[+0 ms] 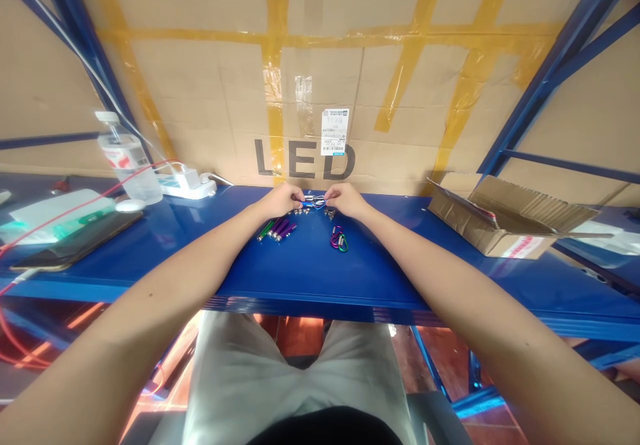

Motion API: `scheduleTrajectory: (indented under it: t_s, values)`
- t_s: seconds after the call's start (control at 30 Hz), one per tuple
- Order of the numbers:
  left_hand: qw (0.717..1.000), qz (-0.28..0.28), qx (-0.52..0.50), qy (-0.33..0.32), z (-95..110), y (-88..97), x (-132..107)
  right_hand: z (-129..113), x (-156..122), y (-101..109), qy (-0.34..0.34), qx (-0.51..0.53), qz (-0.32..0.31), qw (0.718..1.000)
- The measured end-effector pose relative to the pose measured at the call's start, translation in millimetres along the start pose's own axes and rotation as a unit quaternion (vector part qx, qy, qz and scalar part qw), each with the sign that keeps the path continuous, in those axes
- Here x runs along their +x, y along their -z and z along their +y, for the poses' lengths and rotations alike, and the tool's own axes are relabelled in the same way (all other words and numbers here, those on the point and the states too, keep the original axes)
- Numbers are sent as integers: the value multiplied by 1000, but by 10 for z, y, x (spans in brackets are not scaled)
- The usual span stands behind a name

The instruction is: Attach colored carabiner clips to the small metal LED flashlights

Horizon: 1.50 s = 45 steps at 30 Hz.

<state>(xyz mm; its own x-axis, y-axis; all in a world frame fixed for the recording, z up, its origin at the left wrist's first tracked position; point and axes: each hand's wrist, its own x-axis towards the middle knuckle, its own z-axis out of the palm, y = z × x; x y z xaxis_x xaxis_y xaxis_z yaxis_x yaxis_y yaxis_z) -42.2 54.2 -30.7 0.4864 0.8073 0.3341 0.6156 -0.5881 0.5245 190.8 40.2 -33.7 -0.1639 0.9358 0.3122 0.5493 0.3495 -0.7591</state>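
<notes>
My left hand (286, 199) is closed in a pinch at the left end of a small blue and silver metal piece (314, 203) near the back of the blue table. Facing it, my right hand (346, 200) pinches the right end of the same piece, or a part beside it; the fingers hide which. Just in front of my left hand lie several purple and green metal tubes (277, 229) with silver ends. Small silver parts (330, 213) are scattered below the fingers. Closer to me sit purple and green carabiners (339, 239), grouped together.
An open cardboard box (515, 245) stands at the right. On the left are a plastic bottle (129, 161), a white power strip (187, 185), a tissue pack (60, 215) and a dark tablet-like slab (80, 245) with a red cable. A large taped carton (225, 98) walls off the back.
</notes>
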Motion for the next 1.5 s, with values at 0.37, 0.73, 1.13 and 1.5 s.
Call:
scheduleTrajectory:
  t_s: [0.37, 0.73, 1.13, 1.5]
  values:
    - [999, 23, 8, 39, -23, 81, 10, -19, -18, 31, -23, -89, 25, 995]
    - [992, 75, 87, 54, -23, 380, -107, -1, -218, 356, 43, 13, 70, 997]
    - [966, -221, 103, 82, 603, 523, -267, -90, -287, 216, 75, -125, 10, 989]
    - [938, -264, 202, 102, 861, 398, -312, -159, -327, 249, 53, -128, -36, 990]
